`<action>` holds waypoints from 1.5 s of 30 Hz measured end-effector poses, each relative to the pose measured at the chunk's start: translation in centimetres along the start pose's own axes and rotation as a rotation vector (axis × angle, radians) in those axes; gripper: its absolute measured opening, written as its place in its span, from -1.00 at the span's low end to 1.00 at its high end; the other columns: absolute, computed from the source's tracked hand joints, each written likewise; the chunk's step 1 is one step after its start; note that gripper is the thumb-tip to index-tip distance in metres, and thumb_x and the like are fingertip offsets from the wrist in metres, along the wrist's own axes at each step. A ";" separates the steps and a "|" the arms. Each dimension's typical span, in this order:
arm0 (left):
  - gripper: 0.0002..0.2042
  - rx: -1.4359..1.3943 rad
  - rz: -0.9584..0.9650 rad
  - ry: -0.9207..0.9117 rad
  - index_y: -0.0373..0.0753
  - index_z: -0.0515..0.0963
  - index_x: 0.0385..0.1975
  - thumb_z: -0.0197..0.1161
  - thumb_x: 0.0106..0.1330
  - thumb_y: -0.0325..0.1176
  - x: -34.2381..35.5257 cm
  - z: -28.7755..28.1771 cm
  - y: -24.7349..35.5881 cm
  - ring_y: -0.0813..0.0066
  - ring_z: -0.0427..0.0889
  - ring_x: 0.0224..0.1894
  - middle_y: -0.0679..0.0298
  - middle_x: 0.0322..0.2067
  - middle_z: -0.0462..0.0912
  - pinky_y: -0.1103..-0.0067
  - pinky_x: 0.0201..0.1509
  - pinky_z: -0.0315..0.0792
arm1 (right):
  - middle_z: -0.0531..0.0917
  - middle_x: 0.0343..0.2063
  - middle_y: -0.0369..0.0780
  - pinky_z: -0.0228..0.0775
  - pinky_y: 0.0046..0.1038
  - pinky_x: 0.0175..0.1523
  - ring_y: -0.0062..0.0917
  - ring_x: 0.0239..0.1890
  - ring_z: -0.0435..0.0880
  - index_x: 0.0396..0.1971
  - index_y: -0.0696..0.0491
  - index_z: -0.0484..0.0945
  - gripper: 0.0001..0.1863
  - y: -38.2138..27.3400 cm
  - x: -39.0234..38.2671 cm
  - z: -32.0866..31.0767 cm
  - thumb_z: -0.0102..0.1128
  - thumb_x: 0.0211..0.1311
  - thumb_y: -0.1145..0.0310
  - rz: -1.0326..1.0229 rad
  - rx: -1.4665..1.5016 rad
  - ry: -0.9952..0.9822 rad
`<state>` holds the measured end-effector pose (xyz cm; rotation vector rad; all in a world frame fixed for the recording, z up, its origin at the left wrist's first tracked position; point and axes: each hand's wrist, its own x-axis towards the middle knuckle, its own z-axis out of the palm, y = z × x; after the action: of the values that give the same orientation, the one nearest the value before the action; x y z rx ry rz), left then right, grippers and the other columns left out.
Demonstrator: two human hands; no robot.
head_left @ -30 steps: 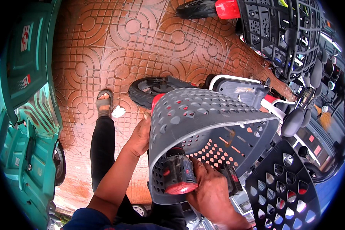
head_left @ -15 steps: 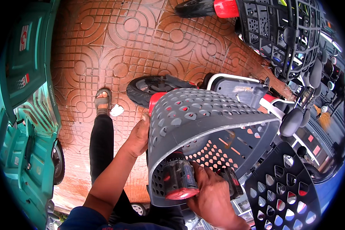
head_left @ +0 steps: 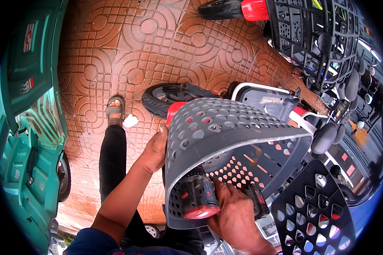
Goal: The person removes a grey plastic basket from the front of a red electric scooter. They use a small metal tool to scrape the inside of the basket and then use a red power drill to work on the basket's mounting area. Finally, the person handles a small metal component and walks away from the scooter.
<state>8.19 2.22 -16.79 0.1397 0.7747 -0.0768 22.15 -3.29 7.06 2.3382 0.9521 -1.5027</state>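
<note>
A grey plastic basket (head_left: pixel 225 121) with drop-shaped holes is fixed at the front of a bicycle or scooter, its open mouth toward me. My right hand (head_left: pixel 238 214) wraps round the grip of a cordless drill (head_left: pixel 198 197), black and dark grey with a red rear end. The drill reaches into the basket, its nose toward the inner wall; the tip is hidden. My left hand (head_left: pixel 156 146) holds the basket's outer side, thumb showing and the other fingers out of sight behind it. A black perforated lid (head_left: pixel 312 204) hangs open at the basket's right.
A front wheel (head_left: pixel 157 100) with a red fender is beyond the basket. Green metal vehicle panels (head_left: pixel 34 102) stand along the left. Another wheeled vehicle with a black basket (head_left: pixel 315 42) is at the upper right. White scrap (head_left: pixel 130 120) lies on the patterned tile floor by my sandalled foot (head_left: pixel 114 108).
The view has shifted very slightly. Both hands, the drill and the basket keep nearly the same places relative to one another.
</note>
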 end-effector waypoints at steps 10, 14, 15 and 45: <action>-0.15 -0.060 -0.018 0.000 -0.26 0.43 0.31 -0.02 0.37 0.46 0.4 -0.6 -0.7 0.46 0.57 0.15 0.23 0.14 0.62 0.46 0.24 0.46 | 0.62 -0.26 0.06 0.53 -0.12 -0.14 0.01 -0.24 0.67 0.15 0.25 0.43 -0.25 0.0 -0.1 0.0 0.43 -0.19 0.46 0.022 0.007 -0.012; -0.17 -0.067 0.002 -0.015 -0.26 0.43 0.30 -0.02 0.39 0.43 0.3 -0.4 -0.6 0.46 0.57 0.16 0.23 0.14 0.62 0.45 0.25 0.45 | 0.62 -0.25 0.07 0.54 -0.12 -0.11 0.02 -0.22 0.67 0.14 0.25 0.44 -0.25 0.0 -0.1 -0.1 0.45 -0.20 0.46 0.002 0.021 0.012; -0.17 -0.064 0.001 -0.011 -0.27 0.43 0.30 -0.02 0.40 0.43 0.3 -0.4 -0.6 0.46 0.57 0.16 0.22 0.14 0.62 0.45 0.25 0.45 | 0.62 -0.25 0.07 0.53 -0.12 -0.11 0.03 -0.21 0.66 0.13 0.25 0.45 -0.26 0.1 -0.1 -0.1 0.44 -0.20 0.46 0.021 0.023 0.001; -0.23 -0.045 -0.012 0.032 -0.31 0.53 0.16 0.02 0.42 0.39 0.2 -0.5 -0.4 0.49 0.62 0.05 0.22 0.02 0.68 0.49 0.16 0.50 | 0.65 -0.41 0.00 0.48 -0.12 -0.23 -0.01 -0.33 0.67 -0.24 0.13 0.50 -0.55 0.2 0.5 0.6 0.54 -0.12 0.33 0.109 -0.051 0.014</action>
<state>7.91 1.86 -17.35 0.0940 0.8091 -0.0692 21.96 -3.51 6.27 2.3274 0.8409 -1.4062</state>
